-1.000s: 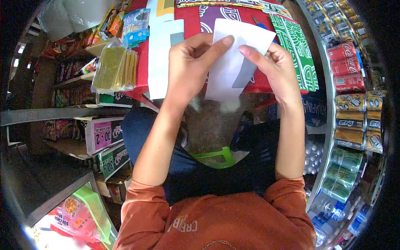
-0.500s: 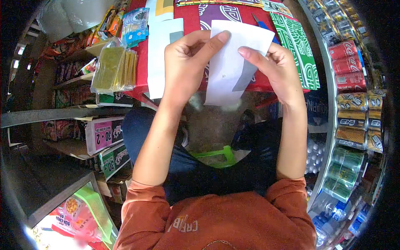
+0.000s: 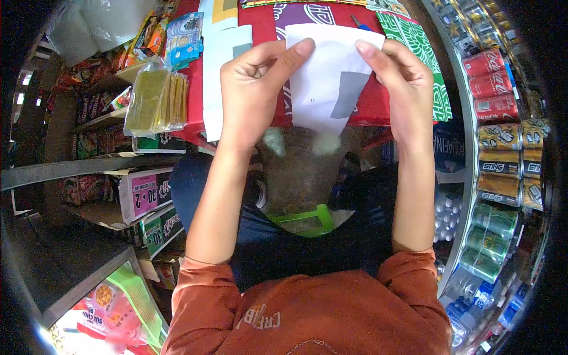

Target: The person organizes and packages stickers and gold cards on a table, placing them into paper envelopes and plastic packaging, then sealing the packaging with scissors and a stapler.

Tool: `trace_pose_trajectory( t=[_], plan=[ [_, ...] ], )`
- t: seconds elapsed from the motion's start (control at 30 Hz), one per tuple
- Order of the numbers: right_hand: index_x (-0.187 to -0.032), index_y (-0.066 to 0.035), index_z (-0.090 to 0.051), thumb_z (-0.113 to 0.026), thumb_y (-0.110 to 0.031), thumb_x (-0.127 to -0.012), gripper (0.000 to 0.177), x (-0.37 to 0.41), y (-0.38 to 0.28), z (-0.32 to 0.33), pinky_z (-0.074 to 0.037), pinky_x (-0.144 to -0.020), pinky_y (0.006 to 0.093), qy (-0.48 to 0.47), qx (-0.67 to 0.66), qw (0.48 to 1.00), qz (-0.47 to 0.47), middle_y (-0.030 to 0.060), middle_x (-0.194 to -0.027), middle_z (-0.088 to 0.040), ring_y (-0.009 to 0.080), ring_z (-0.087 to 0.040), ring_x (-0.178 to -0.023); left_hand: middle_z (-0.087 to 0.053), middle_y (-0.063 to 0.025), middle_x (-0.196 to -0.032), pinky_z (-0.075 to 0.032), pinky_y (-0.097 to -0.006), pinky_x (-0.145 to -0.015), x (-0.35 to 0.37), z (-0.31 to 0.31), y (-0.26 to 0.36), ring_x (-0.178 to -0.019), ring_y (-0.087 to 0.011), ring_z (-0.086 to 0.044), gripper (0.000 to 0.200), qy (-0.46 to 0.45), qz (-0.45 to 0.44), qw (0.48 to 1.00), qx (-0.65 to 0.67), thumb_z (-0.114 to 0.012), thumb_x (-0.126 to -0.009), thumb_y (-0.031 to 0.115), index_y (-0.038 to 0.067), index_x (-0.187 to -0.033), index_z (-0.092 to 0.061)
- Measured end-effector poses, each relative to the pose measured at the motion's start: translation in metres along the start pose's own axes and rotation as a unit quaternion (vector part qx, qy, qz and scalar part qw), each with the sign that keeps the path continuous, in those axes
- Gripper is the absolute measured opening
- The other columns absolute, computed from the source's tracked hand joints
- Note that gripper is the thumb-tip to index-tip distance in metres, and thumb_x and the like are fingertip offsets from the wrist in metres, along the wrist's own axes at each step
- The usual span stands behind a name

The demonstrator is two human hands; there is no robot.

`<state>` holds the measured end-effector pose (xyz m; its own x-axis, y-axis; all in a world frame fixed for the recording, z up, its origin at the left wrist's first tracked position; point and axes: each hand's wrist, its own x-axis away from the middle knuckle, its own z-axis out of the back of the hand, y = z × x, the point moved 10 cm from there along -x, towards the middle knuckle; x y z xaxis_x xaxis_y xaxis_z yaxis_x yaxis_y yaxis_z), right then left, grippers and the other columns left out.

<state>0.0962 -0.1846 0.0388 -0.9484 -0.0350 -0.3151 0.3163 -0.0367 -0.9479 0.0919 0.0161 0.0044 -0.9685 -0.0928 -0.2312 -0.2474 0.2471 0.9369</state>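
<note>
I hold a white sheet of paper (image 3: 322, 83) with a grey rectangle on it up in front of me, over the near edge of a red table (image 3: 373, 106). My left hand (image 3: 251, 89) grips its left edge, index finger stretched along the top. My right hand (image 3: 402, 83) pinches its right edge near the top corner. The sheet hangs roughly square to me.
On the table lie a green patterned sheet (image 3: 423, 53), a purple patterned sheet (image 3: 307, 15) and white papers (image 3: 222, 65). Packets of gold items (image 3: 154, 97) sit at the left. Drink cans (image 3: 500, 112) fill shelves on the right; boxed goods (image 3: 145, 192) fill shelves on the left.
Both hands have lifted the sheet slightly and turned it from tilted to nearly square. My right hand has slid up to the top right corner.
</note>
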Motion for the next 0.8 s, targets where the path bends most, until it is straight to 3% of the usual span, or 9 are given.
trace_pose_trajectory(
  t=[0.33, 0.43, 0.53, 0.57, 0.67, 0.77, 0.8],
  plan=[
    [-0.099, -0.001, -0.077, -0.077, -0.013, -0.09, 0.015, 0.003, -0.01, 0.013, -0.05, -0.078, 0.0216, 0.057, 0.03, 0.998, 0.012, 0.0028, -0.092, -0.074, 0.0072, -0.065, -0.085, -0.074, -0.0035, -0.088, -0.05, -0.0205, -0.069, 0.001, -0.004, -0.003, -0.077, -0.0056, -0.065, 0.017, -0.022, 0.011, 1.0, 0.009, -0.078, -0.09, 0.014, -0.001, -0.098, -0.076],
    [-0.098, -0.001, -0.077, -0.078, -0.015, -0.09, 0.016, 0.001, -0.012, 0.017, -0.049, -0.077, 0.0208, 0.069, -0.016, 0.997, 0.028, 0.002, -0.092, -0.074, 0.0063, -0.064, -0.084, -0.074, -0.0044, -0.09, -0.052, -0.0211, -0.071, 0.002, -0.014, -0.005, -0.08, -0.0063, -0.066, 0.017, -0.06, 0.028, 0.998, 0.017, -0.078, -0.091, 0.013, -0.001, -0.101, -0.075],
    [-0.098, -0.002, -0.075, -0.076, -0.018, -0.091, 0.018, -0.001, -0.01, 0.027, -0.029, -0.059, 0.02, 0.1, -0.022, 0.995, 0.019, -0.0072, -0.074, -0.057, 0.0015, -0.038, -0.065, -0.075, -0.0043, -0.093, -0.052, -0.0224, -0.075, 0.007, -0.025, -0.007, -0.083, -0.0069, -0.066, 0.018, -0.125, 0.06, 0.99, -0.02, -0.077, -0.091, 0.013, -0.001, -0.103, -0.076],
    [-0.1, 0.0, -0.073, -0.075, -0.018, -0.092, 0.02, -0.003, 0.003, 0.037, -0.027, -0.058, 0.0212, 0.107, -0.057, 0.993, 0.001, -0.0074, -0.072, -0.054, 0.002, -0.036, -0.064, -0.075, -0.004, -0.094, -0.051, -0.0235, -0.077, 0.009, -0.027, -0.009, -0.085, -0.0074, -0.066, 0.018, -0.143, 0.073, 0.987, -0.027, -0.077, -0.091, 0.014, 0.0, -0.103, -0.077],
    [-0.105, -0.001, -0.073, -0.076, -0.021, -0.092, 0.024, -0.003, 0.005, 0.041, -0.027, -0.059, 0.0206, 0.121, -0.09, 0.988, -0.018, -0.0075, -0.074, -0.056, 0.0022, -0.037, -0.064, -0.075, -0.0034, -0.093, -0.05, -0.0244, -0.078, 0.01, -0.029, -0.018, -0.084, -0.0078, -0.065, 0.018, -0.167, 0.08, 0.98, -0.069, -0.077, -0.091, 0.016, 0.001, -0.1, -0.078],
    [-0.109, -0.002, -0.073, -0.078, -0.025, -0.09, 0.03, -0.005, 0.011, 0.036, -0.028, -0.06, 0.0199, 0.069, -0.068, 0.994, -0.042, -0.0071, -0.078, -0.059, 0.0024, -0.036, -0.063, -0.075, -0.0032, -0.091, -0.05, -0.024, -0.076, 0.01, -0.029, -0.015, -0.082, -0.0073, -0.065, 0.017, -0.157, 0.069, 0.982, -0.083, -0.077, -0.091, 0.016, 0.0, -0.098, -0.078],
    [-0.111, -0.003, -0.073, -0.077, -0.022, -0.09, 0.029, -0.005, 0.015, 0.029, -0.036, -0.069, 0.0219, 0.028, -0.059, 0.996, -0.057, -0.0032, -0.087, -0.064, 0.0051, -0.047, -0.074, -0.075, -0.0032, -0.09, -0.05, -0.0238, -0.076, 0.009, -0.029, -0.014, -0.081, -0.007, -0.064, 0.017, -0.15, 0.066, 0.983, -0.081, -0.077, -0.091, 0.016, 0.0, -0.098, -0.078]
  ],
)
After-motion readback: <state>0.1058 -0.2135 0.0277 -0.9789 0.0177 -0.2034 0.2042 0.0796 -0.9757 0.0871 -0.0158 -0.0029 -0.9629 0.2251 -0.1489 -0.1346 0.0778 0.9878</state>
